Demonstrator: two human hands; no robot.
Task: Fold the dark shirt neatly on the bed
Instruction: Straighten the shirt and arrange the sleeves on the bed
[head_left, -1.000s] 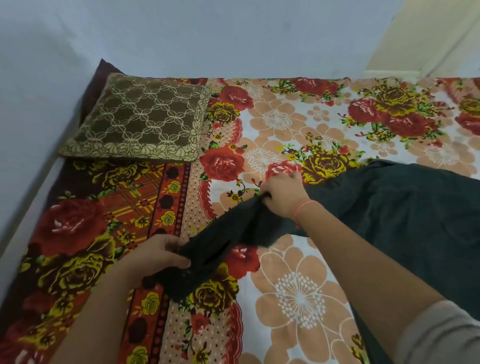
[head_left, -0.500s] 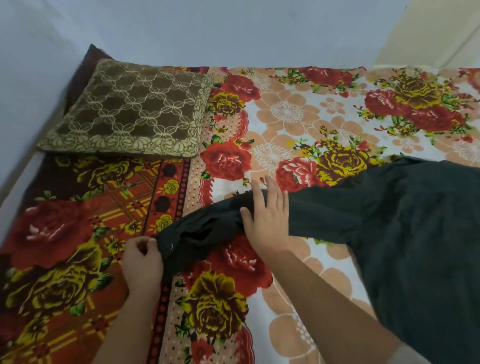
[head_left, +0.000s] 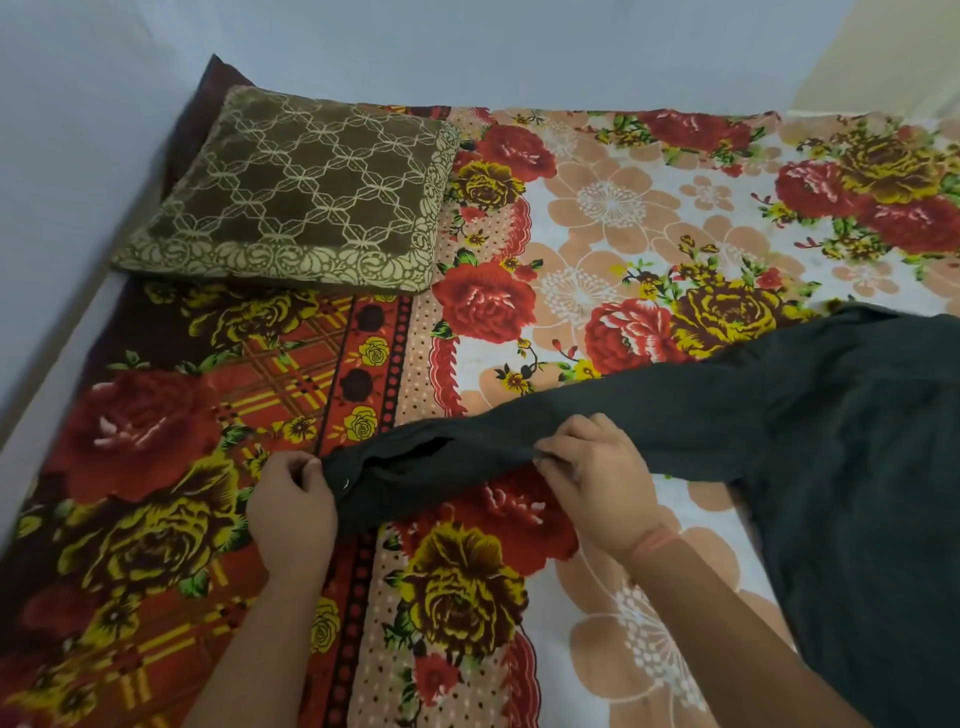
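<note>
Shirt (head_left: 857, 467), dark, lies on the bed (head_left: 623, 223) at the right of the frame, its body running off the right edge. One sleeve (head_left: 691, 415) extends leftward to centre. Left hand (head_left: 291, 504), lower centre-left, pinches the cuff (head_left: 374, 483) between thumb and curled fingers. Right hand (head_left: 597, 478) pinches the sleeve's lower edge at mid-length, fingers curled close together. Step in hand, as judged: straightening the sleeve before folding it across the body. To do it well, draw the cuff taut along the sleeve line, flatten the bunched, gaping cuff end, and align both edges before carrying it over. Pillow (head_left: 296, 192) sits upper left, well apart.
</note>
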